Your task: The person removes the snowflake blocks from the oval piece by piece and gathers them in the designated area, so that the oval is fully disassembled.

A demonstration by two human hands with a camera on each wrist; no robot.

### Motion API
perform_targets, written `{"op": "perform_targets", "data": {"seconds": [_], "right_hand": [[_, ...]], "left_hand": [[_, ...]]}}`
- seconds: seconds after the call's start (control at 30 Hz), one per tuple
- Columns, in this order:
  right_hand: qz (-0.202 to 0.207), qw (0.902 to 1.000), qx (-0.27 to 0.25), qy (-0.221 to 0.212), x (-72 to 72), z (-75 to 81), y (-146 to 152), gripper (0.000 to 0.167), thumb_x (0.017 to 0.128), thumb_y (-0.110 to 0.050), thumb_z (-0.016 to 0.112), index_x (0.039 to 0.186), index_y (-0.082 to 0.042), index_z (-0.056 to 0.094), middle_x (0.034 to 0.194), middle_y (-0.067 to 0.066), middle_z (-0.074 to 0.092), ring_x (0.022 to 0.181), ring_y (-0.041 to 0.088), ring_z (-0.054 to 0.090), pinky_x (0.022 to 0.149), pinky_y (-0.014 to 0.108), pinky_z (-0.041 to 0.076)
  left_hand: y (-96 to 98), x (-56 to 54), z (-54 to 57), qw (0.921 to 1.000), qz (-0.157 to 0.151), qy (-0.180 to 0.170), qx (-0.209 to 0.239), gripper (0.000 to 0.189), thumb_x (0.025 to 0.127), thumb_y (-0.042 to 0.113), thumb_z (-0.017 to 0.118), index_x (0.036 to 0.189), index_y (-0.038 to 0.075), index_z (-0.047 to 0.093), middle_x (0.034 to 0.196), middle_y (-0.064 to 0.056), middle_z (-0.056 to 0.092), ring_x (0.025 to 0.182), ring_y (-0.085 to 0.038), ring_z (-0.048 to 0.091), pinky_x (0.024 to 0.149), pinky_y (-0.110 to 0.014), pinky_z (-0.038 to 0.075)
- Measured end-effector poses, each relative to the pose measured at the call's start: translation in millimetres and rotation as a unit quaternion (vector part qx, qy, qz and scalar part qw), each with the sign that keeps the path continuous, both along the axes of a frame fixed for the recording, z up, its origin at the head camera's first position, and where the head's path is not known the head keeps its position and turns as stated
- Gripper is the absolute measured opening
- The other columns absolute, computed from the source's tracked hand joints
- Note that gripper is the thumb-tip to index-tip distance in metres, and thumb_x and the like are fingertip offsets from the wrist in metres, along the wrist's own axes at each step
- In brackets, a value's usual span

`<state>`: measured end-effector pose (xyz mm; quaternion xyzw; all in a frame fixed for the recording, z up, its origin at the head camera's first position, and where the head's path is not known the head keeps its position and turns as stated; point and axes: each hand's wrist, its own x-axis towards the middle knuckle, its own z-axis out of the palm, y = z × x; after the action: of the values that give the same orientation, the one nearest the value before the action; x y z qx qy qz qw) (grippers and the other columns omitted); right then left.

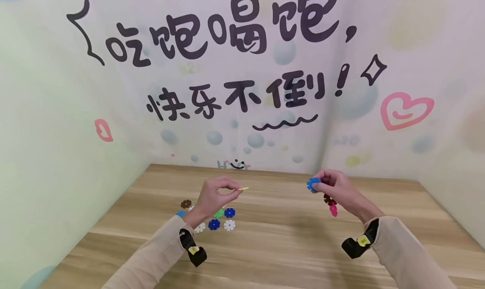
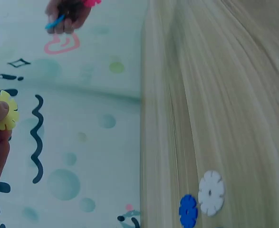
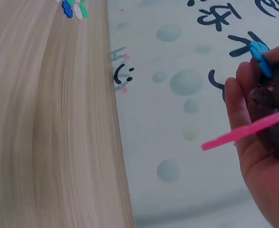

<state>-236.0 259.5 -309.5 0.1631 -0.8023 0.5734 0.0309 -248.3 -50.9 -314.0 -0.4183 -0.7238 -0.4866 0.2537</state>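
My left hand (image 1: 216, 196) is raised over the left part of the table, pinching a yellow notched snowflake disc (image 2: 6, 114) between thumb and fingers. In the head view that yellow disc (image 1: 244, 188) appears edge-on. On the right, my right hand (image 1: 339, 191) holds up a small cluster of such discs. Its thumb presses a blue disc (image 1: 312, 185) against the fingers. Below the blue one, brown discs (image 3: 267, 116) lie against the palm, partly covered by the fingers. A pink disc (image 3: 244, 131) sticks out from the brown ones, edge-on in the right wrist view. The hands are well apart.
Loose snowflake discs lie on the wooden table (image 1: 265, 247) under my left hand: a brown disc (image 1: 186, 204), a green disc (image 1: 218, 213), dark blue discs (image 1: 214, 224) and white discs (image 1: 229, 225). My left forearm hides some. A printed curtain (image 1: 242, 145) stands behind the table.
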Motion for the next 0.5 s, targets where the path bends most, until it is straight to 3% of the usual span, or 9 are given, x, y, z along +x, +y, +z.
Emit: {"op": "perform_targets", "data": {"seconds": [0.13,0.27,0.37,0.5], "right_hand": [[0.02,0.9993,0.019,-0.023,-0.2,-2.6,1.0,0.02,0.086,-0.016,0.059,0.09,0.002,0.051,0.078,0.007,0.058,0.057,0.013,0.047,0.043,0.027,0.043],[0.016,0.9994,0.01,-0.029,0.7,-8.4,-3.4,0.018,0.086,-0.014,0.059,0.089,0.001,0.051,0.078,0.007,0.057,0.056,0.016,0.046,0.042,0.027,0.043],[0.019,0.9995,0.005,-0.023,1.4,-10.9,-4.3,0.017,0.086,-0.014,0.059,0.088,0.001,0.051,0.077,0.006,0.058,0.057,0.016,0.048,0.042,0.027,0.043],[0.027,0.9994,0.003,-0.024,2.3,-12.1,-8.6,0.017,0.085,-0.013,0.059,0.088,0.002,0.051,0.077,0.007,0.059,0.056,0.013,0.048,0.041,0.026,0.043]], "left_hand": [[-9.9,1.9,6.0,0.9982,0.009,-0.057,-0.014,0.007,0.072,-0.012,0.065,0.078,-0.008,0.066,0.078,-0.017,0.063,0.072,-0.025,0.061,0.066,-0.033,0.053],[-18.1,-14.1,-12.3,0.9927,0.016,-0.117,-0.021,0.008,0.076,-0.003,0.065,0.084,-0.004,0.067,0.082,-0.012,0.064,0.072,-0.019,0.061,0.067,-0.028,0.052],[-23.9,-28.3,-28.2,0.9823,0.033,-0.181,-0.038,0.011,0.08,0.006,0.065,0.089,0.001,0.067,0.085,-0.009,0.064,0.073,-0.017,0.061,0.066,-0.024,0.051],[-25.7,-38.6,-39.3,0.9663,0.072,-0.242,-0.052,0.014,0.081,0.011,0.064,0.092,0.002,0.066,0.086,-0.009,0.065,0.074,-0.019,0.061,0.065,-0.023,0.051]]}}
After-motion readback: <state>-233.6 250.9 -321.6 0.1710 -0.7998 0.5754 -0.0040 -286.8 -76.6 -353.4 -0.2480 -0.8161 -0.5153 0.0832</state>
